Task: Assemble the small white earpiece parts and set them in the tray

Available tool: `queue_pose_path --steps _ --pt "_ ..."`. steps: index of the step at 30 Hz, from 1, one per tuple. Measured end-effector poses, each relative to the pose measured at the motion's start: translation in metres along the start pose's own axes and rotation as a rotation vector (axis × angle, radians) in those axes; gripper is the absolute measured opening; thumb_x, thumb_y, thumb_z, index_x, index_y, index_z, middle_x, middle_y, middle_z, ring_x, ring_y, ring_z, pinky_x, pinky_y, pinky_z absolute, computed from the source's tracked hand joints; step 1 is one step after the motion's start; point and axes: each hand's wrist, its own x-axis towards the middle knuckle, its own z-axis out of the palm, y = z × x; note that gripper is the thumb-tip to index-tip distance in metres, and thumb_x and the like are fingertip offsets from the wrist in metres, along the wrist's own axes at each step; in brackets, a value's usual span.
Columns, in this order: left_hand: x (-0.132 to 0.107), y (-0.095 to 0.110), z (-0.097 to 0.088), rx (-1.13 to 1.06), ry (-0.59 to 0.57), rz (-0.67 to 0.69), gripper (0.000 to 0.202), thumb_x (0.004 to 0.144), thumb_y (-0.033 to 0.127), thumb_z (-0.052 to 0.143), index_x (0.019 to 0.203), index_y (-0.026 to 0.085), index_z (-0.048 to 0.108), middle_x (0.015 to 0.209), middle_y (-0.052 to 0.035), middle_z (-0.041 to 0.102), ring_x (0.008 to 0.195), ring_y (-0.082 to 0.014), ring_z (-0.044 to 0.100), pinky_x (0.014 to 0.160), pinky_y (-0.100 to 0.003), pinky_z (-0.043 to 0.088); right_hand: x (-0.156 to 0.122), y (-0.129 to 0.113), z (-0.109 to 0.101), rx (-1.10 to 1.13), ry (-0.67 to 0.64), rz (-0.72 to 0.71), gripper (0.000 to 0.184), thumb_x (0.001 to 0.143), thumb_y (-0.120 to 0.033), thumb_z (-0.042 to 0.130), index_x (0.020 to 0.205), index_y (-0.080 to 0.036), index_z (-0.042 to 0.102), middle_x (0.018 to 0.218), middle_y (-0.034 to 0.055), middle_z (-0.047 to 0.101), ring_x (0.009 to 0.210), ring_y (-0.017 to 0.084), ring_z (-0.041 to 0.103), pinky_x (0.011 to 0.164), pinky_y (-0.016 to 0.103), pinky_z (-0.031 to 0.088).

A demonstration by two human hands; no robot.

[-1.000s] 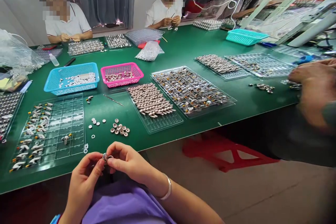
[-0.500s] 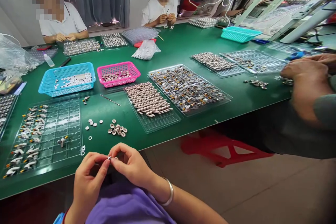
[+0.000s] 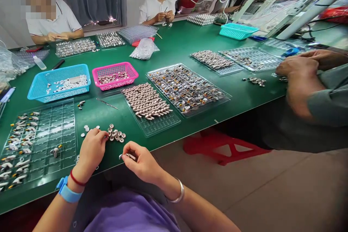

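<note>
My left hand [image 3: 92, 150] reaches to the left edge of a small pile of round, pinkish-beige caps [image 3: 116, 135]. Its thumb and fingers are pinched together there, and what they hold, if anything, is hidden. Just past the table's front edge, my right hand [image 3: 143, 161] is closed on a small white earbud [image 3: 131, 156], whose stem shows between the fingers. A few white discs [image 3: 83, 135] lie beside my left hand. To the left, a clear tray [image 3: 63, 123] holds several earbud pieces with orange tips [image 3: 19, 137].
Behind are a blue basket [image 3: 58, 92] of white parts and a pink basket [image 3: 115, 83] of caps. Tweezers [image 3: 107, 103] lie nearer. Right of these are trays of beige stems [image 3: 146, 101] and earbud parts [image 3: 187, 87]. A co-worker's hands [image 3: 299, 65] work at far right.
My hands have come apart. The left moved up and forward to the caps; the right shifted slightly right, keeping the earbud. The whole view has shifted, so the table sits further left.
</note>
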Motion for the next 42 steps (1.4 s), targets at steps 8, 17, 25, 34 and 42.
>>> queue_pose_path --steps 8,17,25,34,42 --pt "-0.057 0.013 -0.013 -0.172 0.049 -0.144 0.019 0.083 0.034 0.058 0.091 0.021 0.07 0.077 -0.0015 0.068 0.067 -0.017 0.064 0.062 -0.027 0.051 -0.005 -0.01 0.018 0.09 -0.064 -0.142 0.002 0.081 -0.019 0.056 0.083 -0.018 0.055 0.092 0.0035 0.068 0.055 0.007 0.045 0.054 0.021 0.038" --pt "-0.092 0.017 -0.014 -0.331 0.058 -0.269 0.023 0.078 0.037 0.069 0.095 0.022 0.076 0.09 -0.0044 0.078 0.077 -0.0188 0.073 0.068 -0.025 0.059 -0.016 -0.008 0.029 -0.039 -0.027 -0.232 0.003 0.084 -0.021 0.053 0.085 -0.019 0.056 0.093 0.0057 0.071 0.065 0.011 0.058 0.065 0.024 0.046" --pt "-0.098 0.016 -0.011 -0.394 0.058 -0.293 0.019 0.069 0.033 0.077 0.085 0.023 0.079 0.082 -0.0033 0.08 0.072 -0.0201 0.074 0.068 -0.026 0.061 -0.019 -0.016 0.026 -0.156 -0.097 -0.246 0.009 0.083 -0.02 0.051 0.088 -0.017 0.058 0.081 0.004 0.066 0.065 0.012 0.054 0.064 0.023 0.044" --pt "-0.106 0.02 -0.008 -0.481 0.151 -0.331 0.025 0.067 0.038 0.081 0.085 0.021 0.076 0.075 -0.0023 0.08 0.064 -0.0198 0.075 0.062 -0.025 0.063 -0.01 -0.027 0.019 -0.137 -0.079 -0.154 0.004 0.081 -0.021 0.055 0.078 -0.017 0.054 0.064 -0.0048 0.048 0.057 0.009 0.042 0.055 0.02 0.033" --pt "-0.108 0.024 -0.006 -0.407 0.194 -0.258 0.023 0.069 0.038 0.08 0.083 0.02 0.076 0.075 -0.0024 0.078 0.064 -0.019 0.074 0.062 -0.026 0.063 -0.007 -0.029 0.022 -0.203 -0.13 -0.133 0.004 0.077 -0.015 0.057 0.077 -0.017 0.054 0.064 -0.0051 0.049 0.056 0.009 0.042 0.055 0.02 0.032"
